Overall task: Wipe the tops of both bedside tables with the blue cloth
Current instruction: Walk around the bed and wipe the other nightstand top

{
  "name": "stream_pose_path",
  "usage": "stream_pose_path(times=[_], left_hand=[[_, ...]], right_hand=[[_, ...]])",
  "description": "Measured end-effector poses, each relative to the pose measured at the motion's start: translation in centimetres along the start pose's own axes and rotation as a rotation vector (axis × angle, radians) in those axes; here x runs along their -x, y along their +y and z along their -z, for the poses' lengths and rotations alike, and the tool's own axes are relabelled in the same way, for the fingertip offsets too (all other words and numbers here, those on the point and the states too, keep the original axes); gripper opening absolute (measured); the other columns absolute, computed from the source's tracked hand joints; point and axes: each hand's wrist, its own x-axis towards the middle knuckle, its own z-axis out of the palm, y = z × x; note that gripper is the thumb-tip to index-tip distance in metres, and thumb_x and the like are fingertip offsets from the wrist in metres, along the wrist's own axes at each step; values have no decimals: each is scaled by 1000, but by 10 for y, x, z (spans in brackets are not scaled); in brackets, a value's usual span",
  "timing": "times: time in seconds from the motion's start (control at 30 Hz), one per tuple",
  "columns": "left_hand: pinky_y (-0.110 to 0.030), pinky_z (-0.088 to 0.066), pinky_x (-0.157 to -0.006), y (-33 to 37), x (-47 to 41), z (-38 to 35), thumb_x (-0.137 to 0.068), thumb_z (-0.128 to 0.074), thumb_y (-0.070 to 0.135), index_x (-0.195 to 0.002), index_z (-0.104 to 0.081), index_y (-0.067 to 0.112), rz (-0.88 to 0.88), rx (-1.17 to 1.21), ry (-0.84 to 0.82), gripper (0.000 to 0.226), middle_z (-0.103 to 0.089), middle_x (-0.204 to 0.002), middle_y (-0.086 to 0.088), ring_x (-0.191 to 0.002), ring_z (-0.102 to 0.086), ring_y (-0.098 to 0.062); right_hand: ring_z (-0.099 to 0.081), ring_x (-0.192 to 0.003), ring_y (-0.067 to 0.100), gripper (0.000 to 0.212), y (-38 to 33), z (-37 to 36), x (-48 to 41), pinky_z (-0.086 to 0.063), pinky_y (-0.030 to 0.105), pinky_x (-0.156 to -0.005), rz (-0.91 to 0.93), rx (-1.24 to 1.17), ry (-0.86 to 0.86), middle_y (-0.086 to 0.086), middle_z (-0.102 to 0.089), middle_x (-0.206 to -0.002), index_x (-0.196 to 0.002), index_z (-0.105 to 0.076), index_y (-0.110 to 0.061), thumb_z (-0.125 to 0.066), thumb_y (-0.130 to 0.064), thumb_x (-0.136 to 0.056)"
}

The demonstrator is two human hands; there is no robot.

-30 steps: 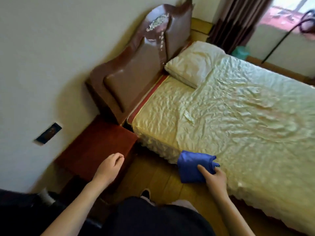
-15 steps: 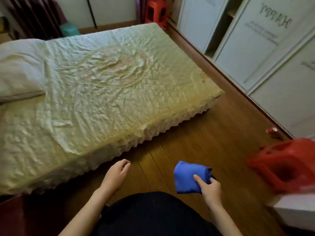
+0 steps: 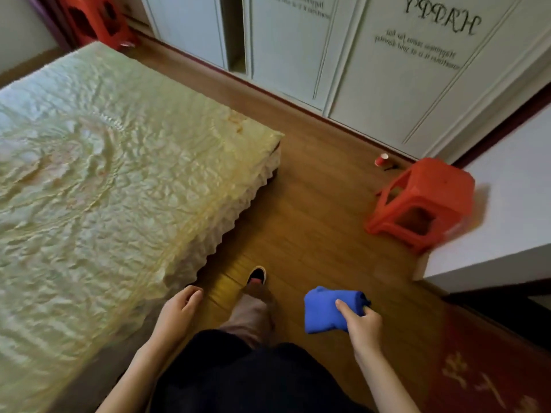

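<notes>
**Two hands in transit, cloth carried beside the bed**

One folded blue cloth (image 3: 326,311) was held in the right hand (image 3: 362,323), thumb pressed on its upper face and the fingers curled beneath, so the fabric was clamped as a compact pad above the brown wooden plank floor (image 3: 313,204). The left hand (image 3: 179,308) hung empty near the ruffled edge of the pale yellow crinkled bedspread (image 3: 119,189), its fingers loosely curled and slightly apart, touching nothing. One dark shoe (image 3: 257,275) was planted ahead of the body, close to the foot corner of the bed.

Neither bedside table appeared in this view, so the step in hand was judged to be a walk around the foot of the bed toward a table.

To do this well, the pad should be kept folded and off the floor, so a clean face meets the tabletop. The path between the bed corner and the tipped red plastic stool (image 3: 423,204) looked passable; a small red cup (image 3: 381,160) lay farther off by the white cabinet doors (image 3: 372,84). The free hand could clear or steady objects on arrival.
</notes>
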Motion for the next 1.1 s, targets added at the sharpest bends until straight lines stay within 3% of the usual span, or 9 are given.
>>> stream_pose_path(times=[0.23,0.3,0.4,0.5,0.63,0.8,0.97,1.1], left_hand=[[-47,-52,-85,46,-152,38,-99,-47,24,-82,-62,35,80,21,35,25,-72,-85,1,-85,-68,-22],[-50,-52,-86,76,-202,53,-99,-47,27,-83,-63,35,70,3,9,24,-72,-86,-1,-86,-68,-24],[-45,-51,-87,152,-268,71,-99,-46,29,-93,-65,31,10,-32,-43,20,-72,-93,-1,-91,-66,-22],[-41,-51,-87,224,-330,77,-99,-45,34,-99,-64,31,-52,-68,-95,19,-70,-98,3,-93,-65,-18],[-40,-50,-90,303,-404,61,-99,-44,36,-107,-64,28,-104,-64,-161,23,-69,-101,5,-97,-64,-17],[-37,-50,-85,387,-488,16,-100,-42,35,-92,-59,38,-91,-91,-225,19,-69,-94,7,-91,-64,-14],[-40,-50,-87,461,-559,-13,-99,-43,34,-86,-58,41,-28,-53,-168,21,-68,-93,5,-90,-63,-15],[-40,-50,-88,506,-603,-12,-99,-45,31,-95,-62,33,45,-6,-62,18,-68,-97,6,-94,-63,-16]], right_hand=[[-67,-79,20,18,-126,-94,-115,-52,35,-73,90,7,-35,9,-70,-88,-93,-67,-3,-74,-11,-79],[-66,-76,18,16,-168,-112,-143,-52,32,-68,117,12,-15,6,-70,-84,-91,-67,-3,-74,-12,-79],[-64,-74,12,14,-224,-126,-184,-49,27,-62,140,38,-10,1,-68,-81,-88,-66,-6,-74,-14,-80],[-66,-80,24,22,-264,-128,-226,-48,33,-71,142,67,55,11,-70,-87,-92,-69,-1,-76,-15,-78],[-63,-79,27,15,-306,-117,-287,-43,32,-71,141,96,123,13,-68,-84,-89,-69,-2,-75,-12,-79],[-65,-82,34,14,-355,-108,-398,-48,38,-72,101,137,146,14,-68,-81,-83,-68,-3,-76,-14,-78],[-62,-83,30,14,-454,-124,-516,-43,35,-74,111,132,52,14,-66,-87,-87,-65,-4,-74,-13,-80],[-65,-89,28,24,-550,-167,-593,-51,41,-81,177,175,-89,11,-69,-95,-97,-67,-2,-74,-18,-80]])
